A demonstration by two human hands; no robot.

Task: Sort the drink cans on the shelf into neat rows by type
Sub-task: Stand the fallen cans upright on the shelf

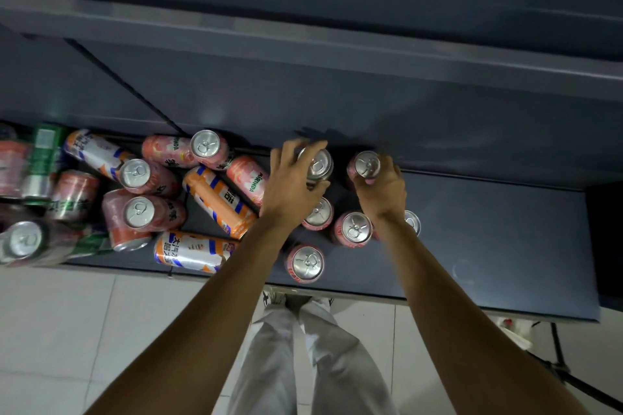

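Sorting barely begun: two pink cans in hand, a jumble waiting on the left.

The left hand [292, 185] curls its fingers over the top of an upright can [318, 164] at the far edge of the shelf [488, 229], and the right hand [382, 190] grips a pink can [365, 164] just beside it. Nearer, four more pink cans stand upright (one [353, 229] at their middle), which I judge to be the start of rows. To the left lies the unsorted heap: orange cans [219, 200] on their sides, pink ones tipped or standing, and a green can [45, 158] at the far left, blurred. Most of the work is left.
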